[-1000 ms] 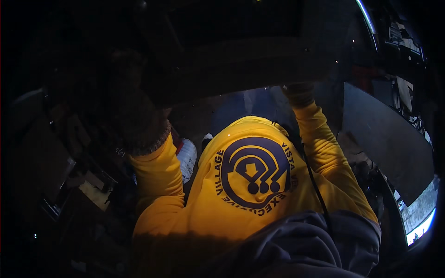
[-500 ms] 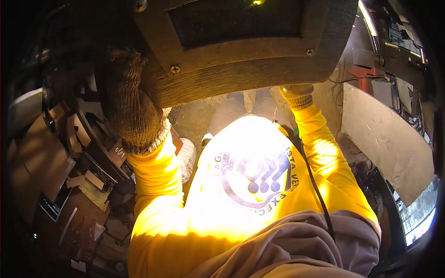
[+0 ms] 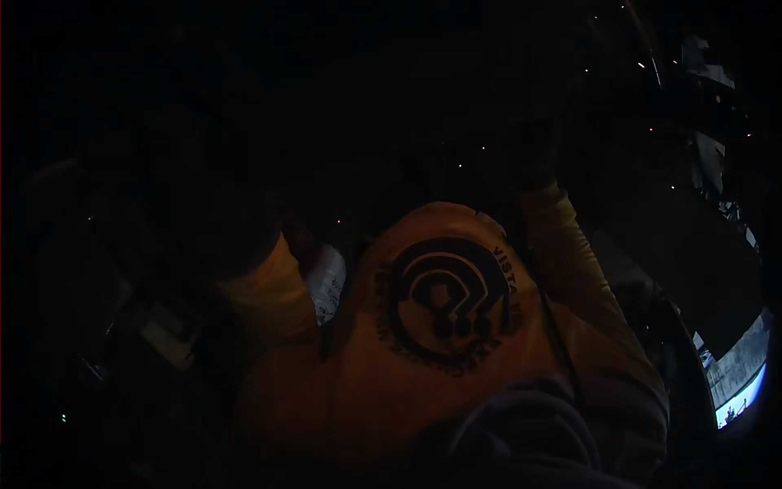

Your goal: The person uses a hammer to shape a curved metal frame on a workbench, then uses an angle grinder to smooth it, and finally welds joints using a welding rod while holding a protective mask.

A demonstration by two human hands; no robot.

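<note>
Near-darkness covers most of the head view. My left forearm in its yellow sleeve reaches up and forward. Beyond its cuff my gloved left hand fades into black, so its fingers and anything in them are hidden. On the other side the right yellow sleeve stretches forward, ending at the dim shape of my right hand; its fingers do not show either. The wooden welding shield with a dark glass window, seen in front of me half a second ago, cannot be made out. Tiny bright specks like sparks dot the dark.
Beside my left forearm lies a whitish bundle. A large curved panel stands dimly on the right, with a daylit patch below it. Faint pale pieces lie at the left.
The scene has gone from brightly lit to almost black. Sparks now show, and the shield and both gloves have sunk into the dark. The sleeves are in nearly the same places.
</note>
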